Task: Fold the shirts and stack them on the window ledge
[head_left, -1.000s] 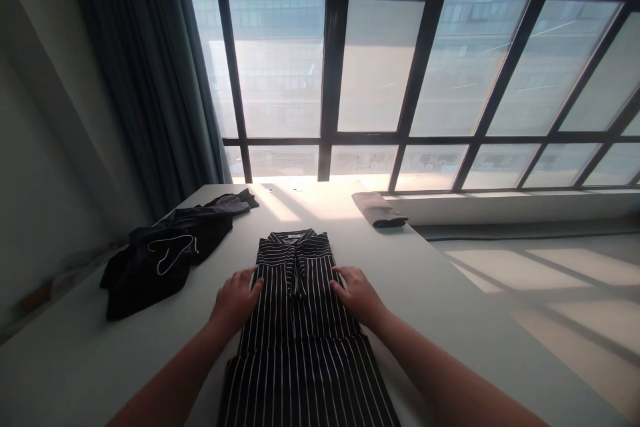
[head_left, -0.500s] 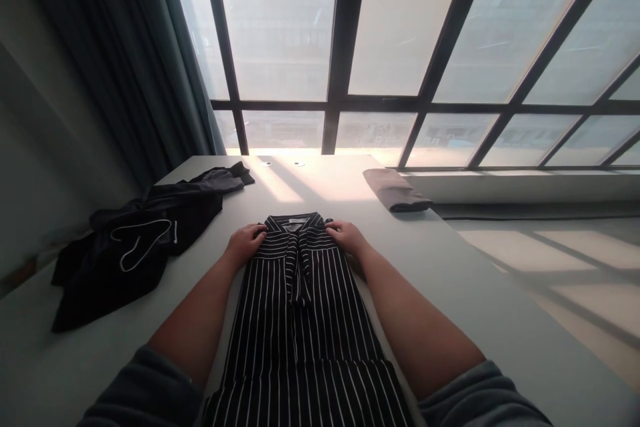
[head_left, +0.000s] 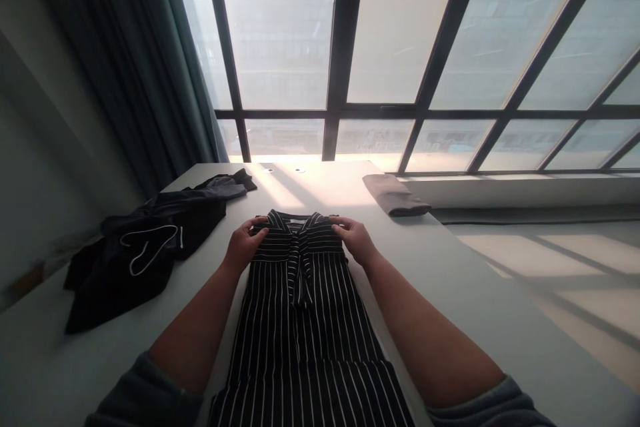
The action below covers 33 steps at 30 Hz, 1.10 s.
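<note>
A black shirt with white stripes (head_left: 295, 320) lies lengthwise before me, its collar end away from me and its lower part running out of the bottom of the view. My left hand (head_left: 246, 240) pinches its upper left corner at the shoulder, thumb on top of the cloth. At the opposite shoulder, my right hand (head_left: 354, 237) grips the upper right corner in the same way. Strips of the striped cloth hang down the middle from the neck. The fingers under the fabric are partly hidden.
A dark garment with a white drawstring (head_left: 150, 247) is heaped on the white table (head_left: 430, 293) at left. A folded greyish cloth (head_left: 395, 195) lies near the far right edge. Beyond are a dark curtain (head_left: 125, 67) and a large window (head_left: 285, 33).
My fingers have closed on the shirt's shoulder corners, and the collar end looks slightly lifted and tipped. The view has shifted a little.
</note>
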{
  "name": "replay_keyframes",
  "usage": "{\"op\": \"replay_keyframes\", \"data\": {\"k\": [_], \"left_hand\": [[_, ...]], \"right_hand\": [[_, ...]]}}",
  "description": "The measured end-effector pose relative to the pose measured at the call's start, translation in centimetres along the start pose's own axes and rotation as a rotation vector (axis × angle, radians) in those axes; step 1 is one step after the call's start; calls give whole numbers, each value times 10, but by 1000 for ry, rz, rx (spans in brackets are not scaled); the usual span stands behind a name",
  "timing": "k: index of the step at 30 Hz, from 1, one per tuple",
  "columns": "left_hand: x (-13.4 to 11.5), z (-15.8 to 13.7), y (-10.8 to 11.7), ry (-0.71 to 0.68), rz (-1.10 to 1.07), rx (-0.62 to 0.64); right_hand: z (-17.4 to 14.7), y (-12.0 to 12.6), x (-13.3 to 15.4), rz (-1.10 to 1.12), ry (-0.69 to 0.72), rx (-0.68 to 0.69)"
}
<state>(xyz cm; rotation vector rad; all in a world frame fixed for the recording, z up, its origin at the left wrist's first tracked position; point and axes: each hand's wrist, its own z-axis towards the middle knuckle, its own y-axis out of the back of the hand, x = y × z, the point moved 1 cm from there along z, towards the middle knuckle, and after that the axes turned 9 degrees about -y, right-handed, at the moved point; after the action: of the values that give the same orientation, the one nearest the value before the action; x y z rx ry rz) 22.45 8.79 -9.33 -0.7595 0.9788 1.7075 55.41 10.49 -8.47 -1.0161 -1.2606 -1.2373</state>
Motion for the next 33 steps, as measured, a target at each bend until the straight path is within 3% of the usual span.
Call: {"op": "replay_keyframes", "data": {"k": [4, 8, 14, 17, 21, 24, 26, 29, 31, 33], "left_hand": [[-15, -3, 6, -17, -45, -55], [-32, -12, 12, -49, -91, -101], [-56, -60, 33, -90, -103, -68], [-64, -91, 50, -126, 26, 99], [-68, -118, 65, -153, 291, 531], [-71, -124, 68, -189, 408, 703], [-76, -123, 65, -232, 428, 682], [-82, -118, 51, -292, 429, 548], [-84, -117, 34, -316, 483, 464], [-83, -121, 15, -339, 571, 465]], "right_hand": [[-11, 0, 15, 4, 21, -16], [-34, 5, 34, -123, 158, -30], [-92, 21, 48, -372, 332, -49], [-121, 31, 45, -557, 389, 77], [-146, 40, 33, -759, 399, 422], [-151, 43, 29, -772, 373, 478], [-149, 42, 29, -742, 394, 395], [-145, 33, 30, -715, 465, 238], [-144, 22, 27, -756, 494, 216], [-143, 9, 22, -839, 503, 250]]}}
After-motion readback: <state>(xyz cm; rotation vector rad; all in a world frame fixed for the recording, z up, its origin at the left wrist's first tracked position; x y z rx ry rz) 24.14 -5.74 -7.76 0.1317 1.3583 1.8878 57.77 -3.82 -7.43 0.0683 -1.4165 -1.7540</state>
